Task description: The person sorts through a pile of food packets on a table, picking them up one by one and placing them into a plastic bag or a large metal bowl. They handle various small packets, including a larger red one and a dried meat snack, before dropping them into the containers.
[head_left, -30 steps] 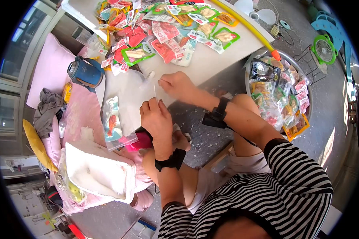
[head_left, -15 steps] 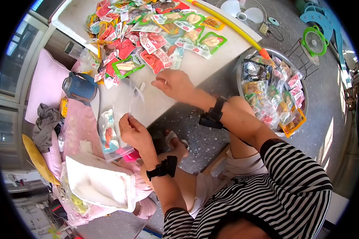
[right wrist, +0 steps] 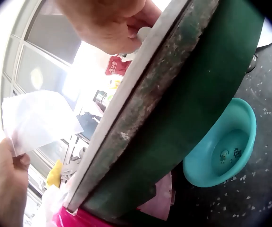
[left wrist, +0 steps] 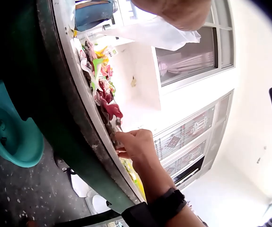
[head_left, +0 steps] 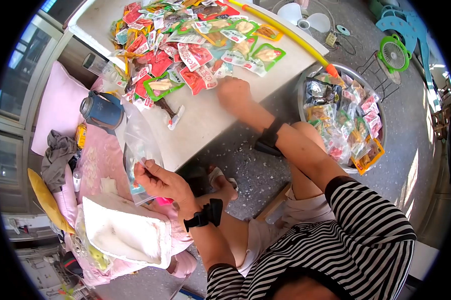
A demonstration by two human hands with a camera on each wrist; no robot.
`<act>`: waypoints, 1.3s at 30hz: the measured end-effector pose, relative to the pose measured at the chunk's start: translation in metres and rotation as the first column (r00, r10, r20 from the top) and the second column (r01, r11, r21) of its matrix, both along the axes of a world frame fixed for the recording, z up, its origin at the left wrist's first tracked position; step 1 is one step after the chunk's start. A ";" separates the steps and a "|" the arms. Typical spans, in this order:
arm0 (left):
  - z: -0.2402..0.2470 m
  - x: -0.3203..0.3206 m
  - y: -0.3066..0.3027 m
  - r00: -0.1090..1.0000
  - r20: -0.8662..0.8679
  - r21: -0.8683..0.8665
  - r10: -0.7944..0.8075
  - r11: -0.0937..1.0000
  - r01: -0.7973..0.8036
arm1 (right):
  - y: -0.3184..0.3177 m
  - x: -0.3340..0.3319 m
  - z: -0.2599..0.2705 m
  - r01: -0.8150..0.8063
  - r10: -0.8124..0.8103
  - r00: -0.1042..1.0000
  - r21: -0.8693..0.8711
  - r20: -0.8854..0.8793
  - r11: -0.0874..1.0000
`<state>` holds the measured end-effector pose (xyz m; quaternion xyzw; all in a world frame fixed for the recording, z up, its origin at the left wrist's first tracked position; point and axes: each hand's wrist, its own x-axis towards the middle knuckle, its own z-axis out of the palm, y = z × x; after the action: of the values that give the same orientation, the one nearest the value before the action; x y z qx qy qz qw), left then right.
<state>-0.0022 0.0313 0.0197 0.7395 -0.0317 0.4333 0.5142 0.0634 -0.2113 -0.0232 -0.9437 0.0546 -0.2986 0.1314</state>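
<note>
A clear plastic bag (head_left: 141, 131) hangs from my left hand (head_left: 160, 181), pinched between thumb and fingers at the table's left corner. Inside it is a white and teal packet (head_left: 135, 175), partly behind the fingers. My right hand (head_left: 238, 98) is low over the white tabletop (head_left: 200, 125), its bent fingers at the front edge of a pale blue packet (head_left: 221, 69). The left wrist view shows that right hand (left wrist: 138, 142) among the packets, thumb close to the fingers; I cannot tell whether it grips one. To its left lies a dark strip with a white end (head_left: 176, 118).
Colourful sealed snack packets (head_left: 198, 55) pile up across the table's far side. A yellow tube (head_left: 285, 32) runs along the right edge. At right stands a metal basin (head_left: 383, 122) full of packets. A blue flask (head_left: 101, 111) and a white foam box (head_left: 125, 230) are on the left.
My left hand has moved left and down, drawing the bag across the table corner. My right hand has left the bag's side and gone to the right, up against the packets.
</note>
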 end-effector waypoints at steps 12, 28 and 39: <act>0.039 -0.007 0.020 0.974 0.062 -0.343 0.217 0.921 -0.184 | 0.011 -0.035 0.051 -0.347 0.002 0.938 0.937 0.347 0.046; 0.040 -0.008 0.019 0.953 0.198 -0.249 0.228 0.952 -0.176 | 0.126 -0.026 0.013 -0.747 0.635 0.665 0.372 0.393 0.551; 0.003 0.009 0.020 0.996 0.000 -0.019 0.091 0.996 -0.091 | 0.134 -0.023 0.015 -0.627 0.567 0.774 0.210 0.282 0.751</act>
<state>0.0072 0.0511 0.0230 0.7351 0.0056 0.4569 0.5008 0.0409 -0.0777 -0.0083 -0.8458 -0.2212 -0.3227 0.3626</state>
